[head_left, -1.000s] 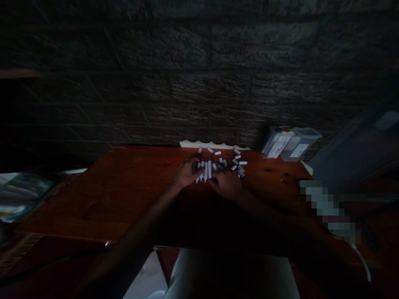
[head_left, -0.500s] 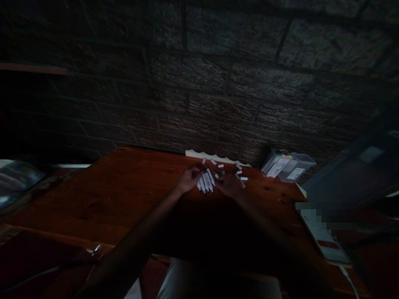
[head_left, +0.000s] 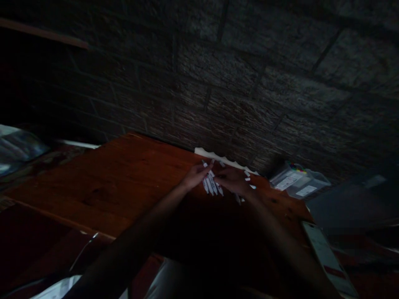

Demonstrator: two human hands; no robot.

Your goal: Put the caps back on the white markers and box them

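Observation:
The scene is dim. A bundle of white markers [head_left: 212, 185] lies on the reddish wooden table [head_left: 124, 182], between my two hands. My left hand [head_left: 197, 174] curls over the left side of the bundle, its fingertips on the marker ends. From the right, my right hand [head_left: 234, 181] closes its fingers against the same bundle. A few loose white caps [head_left: 247, 174] lie just past my right hand.
Two clear plastic boxes [head_left: 299, 182] with labels stand at the back right near the dark stone wall. A white wavy-edged strip [head_left: 224, 158] lies along the table's back edge. A flat white device [head_left: 327, 259] sits at the right front.
The view has tilted and swung left. Both hands have drawn the markers into a tighter bundle, and fewer loose pieces show around them.

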